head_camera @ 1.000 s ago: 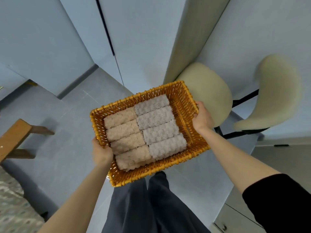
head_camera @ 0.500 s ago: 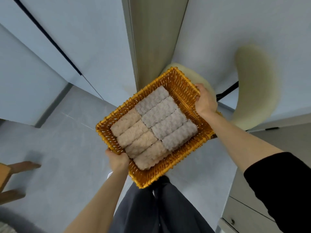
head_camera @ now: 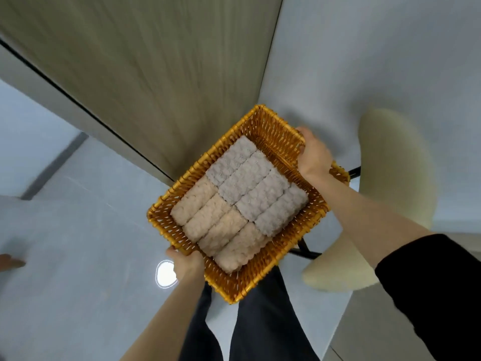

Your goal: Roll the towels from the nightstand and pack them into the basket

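1. Head view is showing the person's legs [head_camera: 260,321] standing nearest, with the basket's near corner hanging just above them.
2. Left hand [head_camera: 187,264] is gripping the near-left edge of the basket [head_camera: 260,272]. It is clamped on the rim, with the fingertips hidden beneath.
3. Both hands are carrying the basket in the air. Over the last second it has been swinging to the right with the body, so its far corner is now pointing up the frame rather than sitting level.
4. Pink towels [head_camera: 216,225] are lying as four rolls along the near-left half and grey towels [head_camera: 257,188] as four along the far-right half. All are touching side by side, in the same order as a second ago. Nothing is shifting, so the packing is looking finished and this is looking like the carry-off.
5. Right hand [head_camera: 313,157] is holding the far-right edge, with its fingers curled over the rim.
6. Chair [head_camera: 395,178] is now sitting just beside the basket's right edge instead of ahead of it, and its dark frame is showing under the right corner. That is looking like the tight side.
7. Floor [head_camera: 78,256] is lying open to the left, which is looking like the freer side for moving.
8. Panel [head_camera: 156,74] and wall [head_camera: 364,61] are standing farthest, closing off the way ahead beyond the far corner.
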Demonstrator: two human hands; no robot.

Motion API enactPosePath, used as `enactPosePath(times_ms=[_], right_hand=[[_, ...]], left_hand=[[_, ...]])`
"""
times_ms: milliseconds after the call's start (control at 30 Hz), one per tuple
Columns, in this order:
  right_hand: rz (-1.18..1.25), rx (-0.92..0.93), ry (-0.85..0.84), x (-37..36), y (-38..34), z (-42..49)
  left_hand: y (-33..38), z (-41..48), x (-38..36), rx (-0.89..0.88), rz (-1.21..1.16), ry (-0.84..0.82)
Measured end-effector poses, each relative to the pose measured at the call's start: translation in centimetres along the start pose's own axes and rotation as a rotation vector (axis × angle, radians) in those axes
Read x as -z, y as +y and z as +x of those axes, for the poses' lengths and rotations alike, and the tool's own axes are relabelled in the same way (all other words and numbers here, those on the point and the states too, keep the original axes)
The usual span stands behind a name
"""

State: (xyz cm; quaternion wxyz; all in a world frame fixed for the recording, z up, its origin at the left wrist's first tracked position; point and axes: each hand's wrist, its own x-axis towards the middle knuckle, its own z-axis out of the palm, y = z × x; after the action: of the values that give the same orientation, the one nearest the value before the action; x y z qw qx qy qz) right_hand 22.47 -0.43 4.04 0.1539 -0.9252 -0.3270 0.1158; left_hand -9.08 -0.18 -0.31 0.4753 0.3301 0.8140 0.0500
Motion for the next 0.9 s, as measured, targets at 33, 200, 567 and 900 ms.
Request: enactPosePath(times_ms=[33, 200, 567, 900], right_hand=[[-0.005, 0.009, -0.007, -0.2, 0.5, 1.1], [-0.015, 0.006, -0.044, -1.9, 3.3, 7.0], [-0.016, -0.006, -0.083, -7.8, 6.1, 14.4], [-0.036, 0.000, -0.130, -8.2, 6.0, 14.0]], left_hand=[[0.4, -0.1, -1.1, 0.013, -0.004, 0.007], [2.2, 0.0, -7.2, 0.072, 0.010, 0.049], [3.8, 0.5, -13.7, 0.088, -0.004, 0.141], [4.2, -0.4, -13.8, 0.067, -0.024, 0.061]])
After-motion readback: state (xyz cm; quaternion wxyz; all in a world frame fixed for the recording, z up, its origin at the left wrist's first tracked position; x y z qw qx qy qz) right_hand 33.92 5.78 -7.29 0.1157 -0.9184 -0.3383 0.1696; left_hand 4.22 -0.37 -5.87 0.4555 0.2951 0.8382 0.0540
